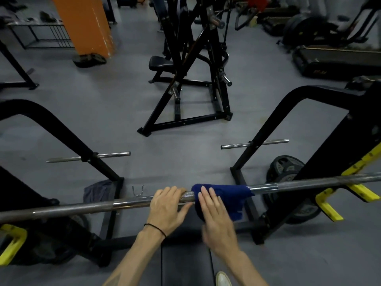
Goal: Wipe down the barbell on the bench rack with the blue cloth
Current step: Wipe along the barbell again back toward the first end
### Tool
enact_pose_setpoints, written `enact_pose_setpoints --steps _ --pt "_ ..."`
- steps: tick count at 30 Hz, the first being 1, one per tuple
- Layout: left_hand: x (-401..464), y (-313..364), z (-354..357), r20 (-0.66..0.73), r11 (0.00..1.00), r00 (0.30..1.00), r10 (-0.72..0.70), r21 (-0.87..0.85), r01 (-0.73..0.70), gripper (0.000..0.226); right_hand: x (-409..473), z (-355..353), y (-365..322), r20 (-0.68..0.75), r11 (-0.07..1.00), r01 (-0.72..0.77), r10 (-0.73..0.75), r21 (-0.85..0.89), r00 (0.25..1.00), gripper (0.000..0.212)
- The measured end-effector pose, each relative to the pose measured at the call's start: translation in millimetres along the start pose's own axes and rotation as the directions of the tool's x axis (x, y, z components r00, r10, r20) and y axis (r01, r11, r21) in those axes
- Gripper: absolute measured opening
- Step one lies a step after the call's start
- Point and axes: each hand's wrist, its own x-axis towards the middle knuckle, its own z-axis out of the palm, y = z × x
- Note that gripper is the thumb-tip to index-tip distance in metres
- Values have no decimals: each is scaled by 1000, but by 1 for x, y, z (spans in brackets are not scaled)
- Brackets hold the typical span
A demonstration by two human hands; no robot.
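A steel barbell point(82, 208) lies across the bench rack, spanning the view from lower left to right. A blue cloth point(228, 196) is draped over the bar just right of its middle. My left hand point(168, 209) grips the bar's knurled centre, fingers curled over the top. My right hand point(216, 219) lies flat with straight fingers on the left part of the cloth, pressing it against the bar. A black band sits on my left wrist.
The black rack uprights point(288, 124) with yellow hooks point(327, 205) stand on both sides. Weight plates point(286, 168) lean at the right upright. A grey rag point(99, 191) lies on the floor at left. The black bench pad point(185, 263) is below my arms. Other machines stand farther back.
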Motion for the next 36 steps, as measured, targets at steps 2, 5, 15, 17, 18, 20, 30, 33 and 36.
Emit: enact_pose_setpoints --steps 2,5,15,17,18,20,30,33,36 --pt "1 -1 -2 -7 1000 1000 15 -10 -16 33 -1 -10 36 0 997 51 -51 -56 999 109" --pt "2 1 -2 -4 1000 1000 -9 -2 9 36 3 -22 60 -171 967 -249 236 -61 957 97" --pt "-1 4 -2 -2 998 1000 -28 54 29 38 -1 -16 51 -101 997 -34 27 -72 995 92" --pt "-1 5 0 -7 997 999 -35 71 36 41 -5 -26 73 -202 948 -313 296 -59 934 95" --pt "-1 7 1 -12 996 999 -47 79 48 42 -1 -26 68 -229 899 -438 422 -21 877 99" --pt "0 10 3 -18 994 998 -60 95 62 42 9 -14 39 -230 856 -514 512 55 828 107" --pt "1 0 -3 13 996 999 -35 85 34 44 -5 -32 77 -100 973 -198 187 -117 977 103" --pt "8 -15 -8 66 982 997 -29 188 16 59 6 -23 48 -196 904 -428 418 -12 887 104" --pt "8 -21 -9 35 975 999 -12 221 4 64 19 -1 -7 -131 907 -414 420 72 898 107"
